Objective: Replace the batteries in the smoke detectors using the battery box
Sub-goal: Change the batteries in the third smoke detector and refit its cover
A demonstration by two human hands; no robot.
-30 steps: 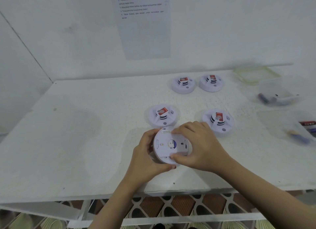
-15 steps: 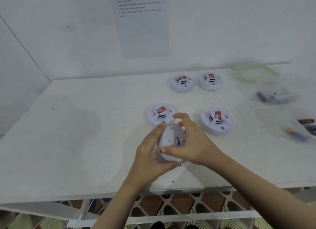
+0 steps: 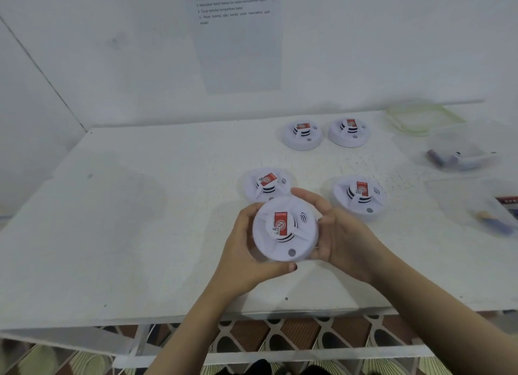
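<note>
A white table [image 3: 140, 220] fills the middle of my view, smudged grey toward the left. On the white wall [image 3: 84, 52] above it, at top centre, hangs a printed instruction sheet [image 3: 238, 52]. Along the bottom edge, brown patterned floor tiles [image 3: 308, 332] show beneath the tabletop.

White walls [image 3: 112, 52], white table [image 3: 140, 206], patterned floor [image 3: 280, 335]

5 white smoke detectors [image 3: 285, 229] bear red labels [image 3: 281, 223].
</note>
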